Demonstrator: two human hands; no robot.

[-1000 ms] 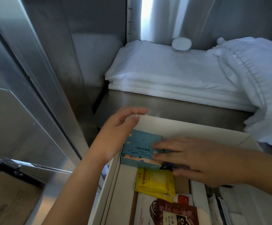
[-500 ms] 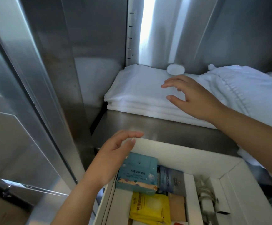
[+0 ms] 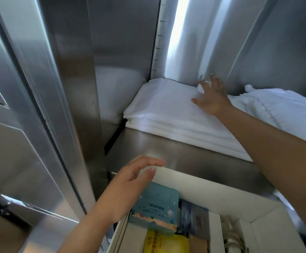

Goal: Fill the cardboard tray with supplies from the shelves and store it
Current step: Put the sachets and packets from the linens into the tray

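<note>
We see the cardboard tray, part-filled w/ packets, at the shelf front, left hand open, steadying its rim, right hand spread, reaching over folded towels twd a small white item; it could get nudged back out of reach.

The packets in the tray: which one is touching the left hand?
The light blue packet at the tray's far left corner; the left hand rests against it. The dark blue and yellow packets lie untouched.

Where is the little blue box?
The blue box sits in the cardboard tray's far-left corner, bottom of the head view, beside the left hand.
</note>
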